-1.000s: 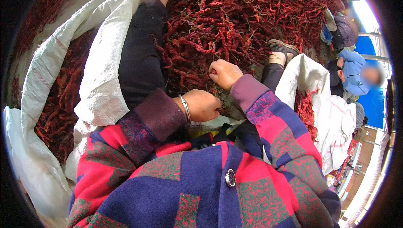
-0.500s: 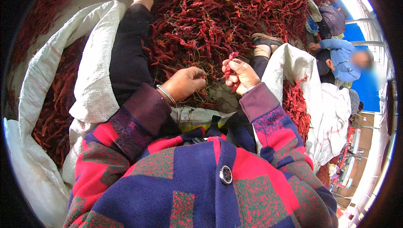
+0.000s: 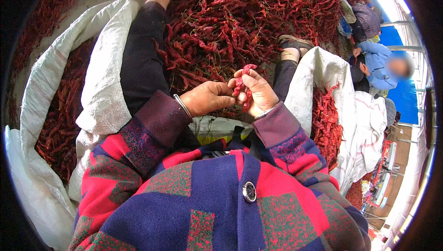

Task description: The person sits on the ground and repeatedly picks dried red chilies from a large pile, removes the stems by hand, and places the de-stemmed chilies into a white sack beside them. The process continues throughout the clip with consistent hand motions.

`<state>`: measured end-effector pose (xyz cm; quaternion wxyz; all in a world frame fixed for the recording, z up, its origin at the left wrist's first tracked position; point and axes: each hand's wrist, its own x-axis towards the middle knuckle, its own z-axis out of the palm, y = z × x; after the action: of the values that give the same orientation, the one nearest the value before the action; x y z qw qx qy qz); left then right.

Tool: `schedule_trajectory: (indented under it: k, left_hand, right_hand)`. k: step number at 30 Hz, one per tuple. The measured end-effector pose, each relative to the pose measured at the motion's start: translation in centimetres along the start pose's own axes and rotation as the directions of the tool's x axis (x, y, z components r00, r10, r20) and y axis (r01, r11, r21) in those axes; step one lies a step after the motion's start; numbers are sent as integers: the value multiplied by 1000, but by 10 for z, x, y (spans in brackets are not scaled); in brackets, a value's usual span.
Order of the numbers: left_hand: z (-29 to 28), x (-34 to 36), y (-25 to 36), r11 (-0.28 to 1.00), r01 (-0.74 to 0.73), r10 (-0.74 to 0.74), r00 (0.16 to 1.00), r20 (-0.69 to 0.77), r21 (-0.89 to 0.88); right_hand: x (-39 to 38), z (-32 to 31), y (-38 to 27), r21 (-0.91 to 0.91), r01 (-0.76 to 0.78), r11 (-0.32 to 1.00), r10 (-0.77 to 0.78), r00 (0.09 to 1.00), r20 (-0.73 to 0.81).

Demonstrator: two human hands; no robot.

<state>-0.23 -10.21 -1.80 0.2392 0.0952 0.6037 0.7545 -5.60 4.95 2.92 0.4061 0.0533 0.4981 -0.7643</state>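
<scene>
Dried red chili peppers (image 3: 238, 86) are pinched in my right hand (image 3: 261, 95), its thumb and fingers closed round them in front of my body. Close by on the left, my left hand (image 3: 204, 99) has its thumb and fingers drawn together, the tips meeting the right hand's fingers. Whatever those left fingertips grip is too small or hidden to make out. A bracelet circles the left wrist. Beyond both hands spreads a large heap of dried red chilies (image 3: 221, 29), some with pale stems, lying between my outstretched legs.
To the left, a white woven sack (image 3: 104, 87) stands open with dark red chilies inside. Another white sack (image 3: 323, 61) at the right holds brighter chilies (image 3: 326, 121). Farther right sits a person in a blue top (image 3: 377, 68). Pale sacking (image 3: 214, 128) lies below my hands.
My hands have come together: the right moved left and slightly down with its chilies, the left moved right to meet it. At far right, the other person's hands have shifted.
</scene>
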Motion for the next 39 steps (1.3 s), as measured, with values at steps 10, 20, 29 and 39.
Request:
schedule_trajectory:
  k: [10,20,29,39]
  left_hand:
    - [-5,11,-22,995,-102,96,975,-200,-16]
    - [9,8,-14,694,-43,-82,987,138,719]
    - [0,11,-16,821,67,24,988,-152,567]
    - [0,12,-6,993,101,-106,992,-72,-62]
  right_hand:
    - [-30,55,16,-670,635,384,-498,754,429]
    - [77,-44,18,-989,-66,129,-143,986,-84]
    - [61,-62,19,-619,-171,766,29,972,-232]
    - [17,-23,17,-183,20,983,-40,994,-104]
